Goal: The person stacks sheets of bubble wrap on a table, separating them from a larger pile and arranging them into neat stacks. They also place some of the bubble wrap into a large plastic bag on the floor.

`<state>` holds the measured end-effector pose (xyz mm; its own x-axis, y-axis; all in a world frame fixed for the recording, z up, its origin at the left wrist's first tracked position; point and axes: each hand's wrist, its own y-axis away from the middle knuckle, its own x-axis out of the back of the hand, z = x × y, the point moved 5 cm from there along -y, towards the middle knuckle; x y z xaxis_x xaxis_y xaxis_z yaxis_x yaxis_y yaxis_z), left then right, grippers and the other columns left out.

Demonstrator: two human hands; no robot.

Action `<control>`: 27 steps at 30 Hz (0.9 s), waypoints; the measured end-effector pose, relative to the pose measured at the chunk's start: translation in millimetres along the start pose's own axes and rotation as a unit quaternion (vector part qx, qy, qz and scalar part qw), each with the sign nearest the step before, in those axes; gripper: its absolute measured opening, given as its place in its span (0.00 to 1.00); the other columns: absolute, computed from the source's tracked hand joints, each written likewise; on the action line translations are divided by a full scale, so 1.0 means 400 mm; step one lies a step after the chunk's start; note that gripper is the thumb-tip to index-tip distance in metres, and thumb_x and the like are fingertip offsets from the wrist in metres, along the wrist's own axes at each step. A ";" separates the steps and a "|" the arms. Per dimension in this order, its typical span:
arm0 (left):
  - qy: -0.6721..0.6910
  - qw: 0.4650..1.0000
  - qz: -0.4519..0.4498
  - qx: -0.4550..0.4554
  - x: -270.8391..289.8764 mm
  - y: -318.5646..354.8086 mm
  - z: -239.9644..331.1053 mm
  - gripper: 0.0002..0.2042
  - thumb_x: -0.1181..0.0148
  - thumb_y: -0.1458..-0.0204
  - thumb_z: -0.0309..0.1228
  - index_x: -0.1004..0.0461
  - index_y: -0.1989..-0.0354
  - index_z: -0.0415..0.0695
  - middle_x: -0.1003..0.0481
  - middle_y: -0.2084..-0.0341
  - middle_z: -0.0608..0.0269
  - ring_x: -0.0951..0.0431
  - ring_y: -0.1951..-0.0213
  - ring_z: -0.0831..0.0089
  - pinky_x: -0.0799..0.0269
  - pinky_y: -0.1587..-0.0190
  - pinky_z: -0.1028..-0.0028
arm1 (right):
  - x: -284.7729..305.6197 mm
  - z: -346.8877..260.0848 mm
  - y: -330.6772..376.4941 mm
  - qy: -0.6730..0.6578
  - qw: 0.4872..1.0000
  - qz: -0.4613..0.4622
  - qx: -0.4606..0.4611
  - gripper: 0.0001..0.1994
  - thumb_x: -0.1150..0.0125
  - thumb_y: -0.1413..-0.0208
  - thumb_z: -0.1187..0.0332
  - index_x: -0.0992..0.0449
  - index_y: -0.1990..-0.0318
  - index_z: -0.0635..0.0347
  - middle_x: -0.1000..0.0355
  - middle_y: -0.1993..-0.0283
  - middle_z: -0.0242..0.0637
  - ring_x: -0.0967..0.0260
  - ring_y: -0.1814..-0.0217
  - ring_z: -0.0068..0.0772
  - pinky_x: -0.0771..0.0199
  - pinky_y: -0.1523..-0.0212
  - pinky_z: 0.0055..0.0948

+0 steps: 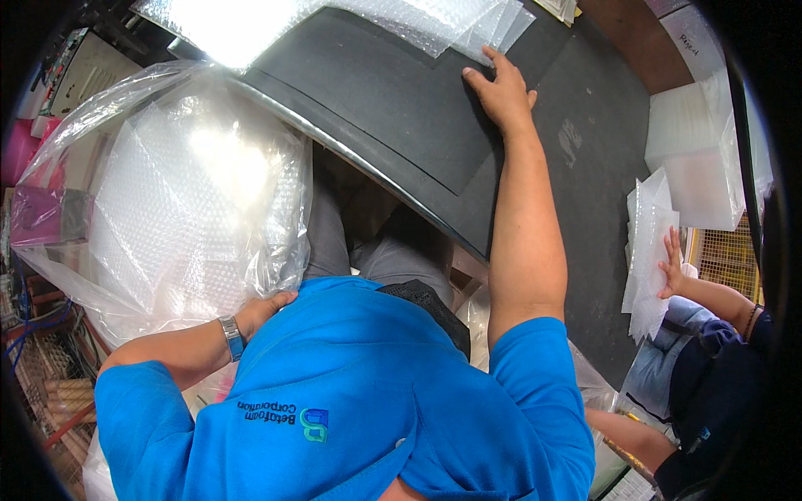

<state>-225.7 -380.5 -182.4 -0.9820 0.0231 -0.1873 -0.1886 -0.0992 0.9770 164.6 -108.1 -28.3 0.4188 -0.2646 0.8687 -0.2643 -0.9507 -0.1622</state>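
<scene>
Several bubble-wrap sheets (451, 27), top centre on black bench (376, 104) | likely light, limp, slippery; pinch fanned corners | right grip (505, 93) spread, fingertip at corner, nothing grasped | left grip (266, 312) at clear plastic bag (288, 192), left of frame, closure cannot tell

The large clear plastic bag (192, 200) looks glossy; the flat translucent bubble-wrap sheets (468, 25), bumpy. The broad black tabletop (576, 225) is matt.

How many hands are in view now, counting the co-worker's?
3: the left hand at the clear bag, the right hand by the bubble-wrap sheets, and the co-worker's hand at far right. Another may be hidden.
</scene>
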 end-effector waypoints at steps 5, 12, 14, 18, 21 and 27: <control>-0.031 0.999 -0.019 0.021 0.027 -0.042 -0.020 0.22 0.49 0.47 0.44 0.36 0.49 0.41 0.29 0.57 0.51 0.26 0.61 0.68 0.29 0.57 0.70 | -0.001 0.002 0.000 0.004 1.000 0.003 0.000 0.29 0.43 0.58 0.52 0.36 0.45 0.45 0.41 0.41 0.35 0.52 0.35 0.38 0.72 0.39 0.61; -0.055 0.998 -0.029 0.008 0.024 -0.039 -0.016 0.23 0.51 0.47 0.45 0.37 0.49 0.41 0.29 0.57 0.51 0.27 0.60 0.68 0.29 0.57 0.70 | -0.003 0.008 -0.003 0.019 1.000 0.018 0.013 0.29 0.43 0.57 0.49 0.36 0.45 0.43 0.40 0.42 0.39 0.48 0.37 0.41 0.67 0.40 0.60; -0.059 0.998 -0.028 0.001 0.027 -0.041 -0.016 0.23 0.51 0.47 0.45 0.37 0.49 0.41 0.29 0.57 0.51 0.27 0.60 0.68 0.30 0.57 0.70 | -0.007 0.014 -0.003 0.030 0.999 0.031 0.022 0.29 0.43 0.57 0.47 0.36 0.45 0.42 0.39 0.43 0.41 0.46 0.38 0.42 0.64 0.41 0.59; -0.050 0.998 -0.037 0.009 0.009 -0.021 -0.010 0.23 0.51 0.47 0.45 0.37 0.49 0.41 0.29 0.56 0.51 0.27 0.60 0.68 0.30 0.56 0.70 | -0.009 0.017 -0.001 0.034 0.998 0.037 0.025 0.29 0.43 0.57 0.47 0.36 0.45 0.41 0.39 0.43 0.40 0.46 0.38 0.42 0.64 0.41 0.59; -0.046 0.998 -0.035 0.007 0.004 -0.014 -0.006 0.23 0.51 0.47 0.45 0.36 0.49 0.40 0.30 0.56 0.51 0.27 0.59 0.68 0.30 0.56 0.70 | 0.001 0.006 0.004 0.010 1.000 0.011 0.009 0.29 0.43 0.58 0.50 0.35 0.45 0.44 0.41 0.41 0.37 0.50 0.36 0.40 0.70 0.40 0.61; -0.030 0.998 -0.043 0.030 0.022 -0.041 -0.022 0.23 0.50 0.47 0.45 0.36 0.50 0.39 0.30 0.56 0.51 0.27 0.58 0.68 0.30 0.55 0.69 | 0.000 0.010 0.003 0.009 1.000 0.004 0.003 0.28 0.43 0.58 0.51 0.36 0.46 0.44 0.41 0.40 0.34 0.53 0.35 0.39 0.72 0.39 0.61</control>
<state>-231.4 -387.6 -200.9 -0.9597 0.0894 -0.2663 -0.2702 -0.0352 0.9622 167.9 -109.8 -30.2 0.4017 -0.2693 0.8753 -0.2618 -0.9496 -0.1721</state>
